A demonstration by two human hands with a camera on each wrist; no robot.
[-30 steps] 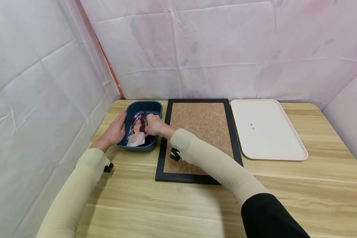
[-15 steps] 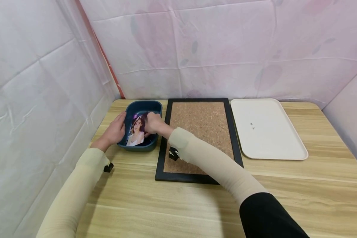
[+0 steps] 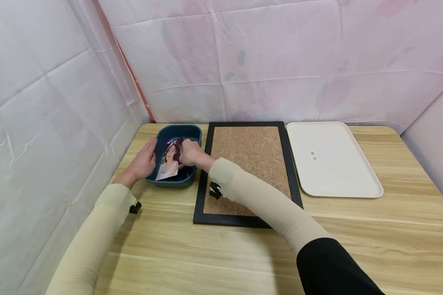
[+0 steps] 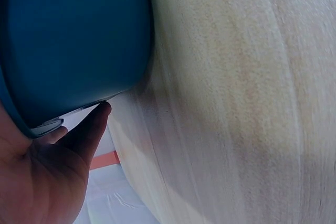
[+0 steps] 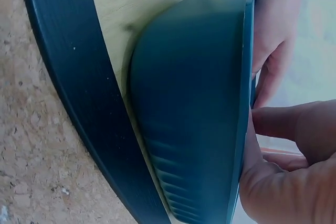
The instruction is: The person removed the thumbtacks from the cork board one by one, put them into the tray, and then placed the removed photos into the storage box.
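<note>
1. Blue plastic bin [image 3: 177, 180]: stands on the wooden table [image 3: 243, 254] near its far-left corner, just beside the left edge of the cork board [image 3: 249, 164].
2. Photo print [image 3: 168, 160]: a portrait, standing tilted inside the bin, its lower edge down in the bin.
3. Left hand [image 3: 142, 164]: rests against the bin's left wall, thumb on the rim, fingers lying along the outside; the left wrist view shows a fingertip touching the wall low down.
4. Right hand [image 3: 190, 154]: reaches over the bin's right rim, fingers curled and pinching the photo's upper right edge.
5. Cork board: black-framed, flat on the table, partly under the right forearm.
6. White tray [image 3: 330, 159]: flat on the table just right of the cork board, with two small dark specks [image 3: 312, 155] on it.
</note>
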